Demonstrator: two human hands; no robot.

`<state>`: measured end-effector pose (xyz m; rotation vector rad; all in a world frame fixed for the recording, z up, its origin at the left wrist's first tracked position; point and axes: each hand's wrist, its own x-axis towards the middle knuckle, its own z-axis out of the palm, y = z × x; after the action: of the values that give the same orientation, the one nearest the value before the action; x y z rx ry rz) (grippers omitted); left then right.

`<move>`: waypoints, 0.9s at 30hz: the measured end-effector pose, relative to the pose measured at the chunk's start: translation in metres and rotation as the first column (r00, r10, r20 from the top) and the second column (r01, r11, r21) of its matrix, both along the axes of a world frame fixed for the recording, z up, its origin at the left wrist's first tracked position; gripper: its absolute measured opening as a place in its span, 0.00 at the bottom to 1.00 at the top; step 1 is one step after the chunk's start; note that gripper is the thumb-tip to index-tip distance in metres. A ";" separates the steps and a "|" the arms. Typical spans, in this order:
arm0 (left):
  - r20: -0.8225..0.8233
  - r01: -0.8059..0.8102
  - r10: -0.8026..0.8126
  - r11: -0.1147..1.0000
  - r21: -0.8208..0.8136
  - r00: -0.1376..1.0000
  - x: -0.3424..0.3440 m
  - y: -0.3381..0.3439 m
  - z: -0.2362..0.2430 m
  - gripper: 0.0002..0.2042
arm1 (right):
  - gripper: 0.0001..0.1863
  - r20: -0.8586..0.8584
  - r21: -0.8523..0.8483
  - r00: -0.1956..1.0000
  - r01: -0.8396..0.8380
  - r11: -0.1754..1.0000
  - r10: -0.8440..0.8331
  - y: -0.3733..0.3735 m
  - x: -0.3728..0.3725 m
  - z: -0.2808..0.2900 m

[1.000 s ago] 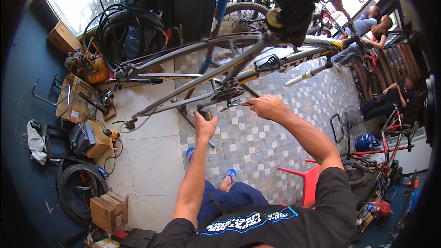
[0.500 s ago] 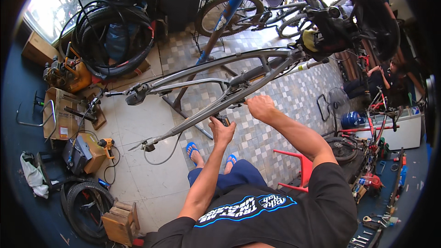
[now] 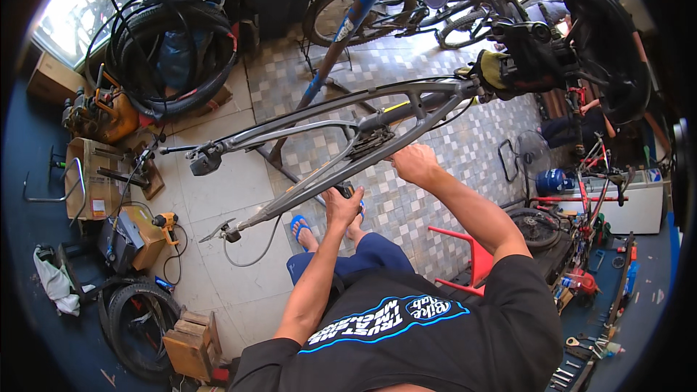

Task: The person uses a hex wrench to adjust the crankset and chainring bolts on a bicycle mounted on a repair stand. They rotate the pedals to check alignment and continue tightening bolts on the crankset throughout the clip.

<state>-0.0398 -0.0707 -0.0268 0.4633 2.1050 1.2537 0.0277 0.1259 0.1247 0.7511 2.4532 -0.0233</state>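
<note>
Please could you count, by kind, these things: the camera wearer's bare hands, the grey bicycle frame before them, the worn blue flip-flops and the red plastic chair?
Left hand and right hand: 2
Grey bicycle frame: 1
Blue flip-flops: 2
Red plastic chair: 1
Total: 6

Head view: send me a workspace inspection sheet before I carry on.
Surface: grey-and-white checked tile floor, pale tiles at left.
Job's things: grey metal bicycle frame, raised off the floor; small dark object, kind unclear.
Clutter: black rubber tyres and brown wooden box, lower left; red plastic chair, right.
Hands: left hand holds the small dark object; right hand is by the grey frame's lower stay, its grip hidden.
Cables: thin grey cable loops below the grey frame; black cord beside a yellow power tool.
Surroundings: red metal bicycle frame, right; person in dark clothing beyond.
</note>
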 end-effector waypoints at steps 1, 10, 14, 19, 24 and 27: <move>-0.017 -0.005 0.005 1.000 0.018 1.000 -0.001 0.001 0.005 0.51 | 0.15 -0.012 -0.029 1.000 0.000 1.000 -0.001 0.004 0.001 0.002; -0.411 0.221 -0.377 0.899 -0.378 0.830 -0.020 -0.012 0.116 0.38 | 0.14 -0.002 -0.107 1.000 0.027 0.994 -0.028 0.016 0.017 -0.002; -0.521 0.225 -0.582 0.773 -0.593 0.624 -0.056 0.039 0.119 0.32 | 0.14 -0.033 -0.111 0.999 -0.020 0.994 0.016 0.015 0.016 -0.002; -0.276 0.340 -0.787 0.515 -0.787 0.552 -0.068 0.088 0.073 0.33 | 0.14 -0.063 -0.059 0.998 0.001 0.998 -0.005 0.006 0.022 -0.003; -0.491 0.266 -0.714 0.665 -0.698 0.498 -0.091 0.084 -0.054 0.25 | 0.13 -0.045 -0.045 0.993 -0.113 0.993 0.111 -0.012 -0.011 -0.003; -0.484 0.367 -0.761 0.639 -0.676 0.433 -0.075 0.094 -0.013 0.18 | 0.13 -0.002 -0.017 0.999 -0.044 0.999 0.044 -0.007 0.007 -0.006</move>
<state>-0.1144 0.0231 -0.0399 1.5436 2.3986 0.0260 0.0349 0.1189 0.1187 0.6903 2.4667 -0.0278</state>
